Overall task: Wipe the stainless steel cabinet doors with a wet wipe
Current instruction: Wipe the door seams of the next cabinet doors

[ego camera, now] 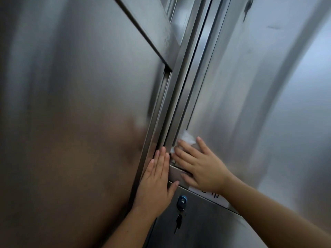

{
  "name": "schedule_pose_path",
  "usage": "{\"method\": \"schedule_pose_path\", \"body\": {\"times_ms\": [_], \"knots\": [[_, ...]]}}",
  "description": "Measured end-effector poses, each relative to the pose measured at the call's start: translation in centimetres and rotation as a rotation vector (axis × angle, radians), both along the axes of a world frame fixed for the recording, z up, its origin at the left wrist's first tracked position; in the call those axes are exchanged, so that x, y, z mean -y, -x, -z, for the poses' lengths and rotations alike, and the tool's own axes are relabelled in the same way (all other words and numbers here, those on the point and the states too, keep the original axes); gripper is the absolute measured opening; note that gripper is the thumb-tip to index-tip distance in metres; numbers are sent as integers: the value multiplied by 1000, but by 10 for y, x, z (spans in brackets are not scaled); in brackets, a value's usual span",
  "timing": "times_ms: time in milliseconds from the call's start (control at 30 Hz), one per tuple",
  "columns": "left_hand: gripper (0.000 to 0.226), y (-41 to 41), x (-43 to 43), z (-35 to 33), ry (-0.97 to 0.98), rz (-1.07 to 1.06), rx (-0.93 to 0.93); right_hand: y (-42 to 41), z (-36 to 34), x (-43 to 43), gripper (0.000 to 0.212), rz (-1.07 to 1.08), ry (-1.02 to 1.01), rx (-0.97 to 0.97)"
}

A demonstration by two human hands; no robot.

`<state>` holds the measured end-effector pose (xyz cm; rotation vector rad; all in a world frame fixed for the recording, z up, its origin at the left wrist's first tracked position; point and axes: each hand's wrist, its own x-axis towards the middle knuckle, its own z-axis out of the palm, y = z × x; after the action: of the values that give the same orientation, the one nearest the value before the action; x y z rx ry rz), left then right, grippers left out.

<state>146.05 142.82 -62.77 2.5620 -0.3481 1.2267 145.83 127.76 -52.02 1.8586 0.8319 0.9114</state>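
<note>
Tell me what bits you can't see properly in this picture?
Head view:
- Wet wipe: mostly hidden under the right hand.
- White label: its writing is covered by the right wrist, unreadable.
- Keys: too small and dark to count.
- Cabinet doors: tops cut off by the picture's edge.

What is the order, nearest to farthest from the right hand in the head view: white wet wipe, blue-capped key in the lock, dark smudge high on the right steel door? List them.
1. Nearest: white wet wipe, pressed under the fingers of the right hand.
2. Next: blue-capped key, below the hand, to its left.
3. Farthest: dark smudge, far up, at the top right.
</note>
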Motion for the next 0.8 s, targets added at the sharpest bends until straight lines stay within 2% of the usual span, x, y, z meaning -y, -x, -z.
{"method": "schedule_pose_path", "body": {"times_ms": [233, 367, 467, 600, 733, 800], "knots": [[77, 10, 0, -8, 13, 50, -104, 2, -13, 4, 52, -52, 100, -36], [77, 16, 2, -18, 49, 66, -118, -3, -46, 3, 49, -62, 8, 43], [67, 15, 3, -34, 73, 74, -31, -7, -83, 1, 51, -40, -32, 118], [65, 9, 6, -71, 86, 81, 85, -4, -129, -3, 54, -27, -132, 128], [65, 3, 7, -111, 65, 71, 151, -2, -163, -9, 57, 28, -230, 130], [69, 3, 5, -131, 71, 63, 124, -6, -176, -9, 54, 83, -247, 160]]}}
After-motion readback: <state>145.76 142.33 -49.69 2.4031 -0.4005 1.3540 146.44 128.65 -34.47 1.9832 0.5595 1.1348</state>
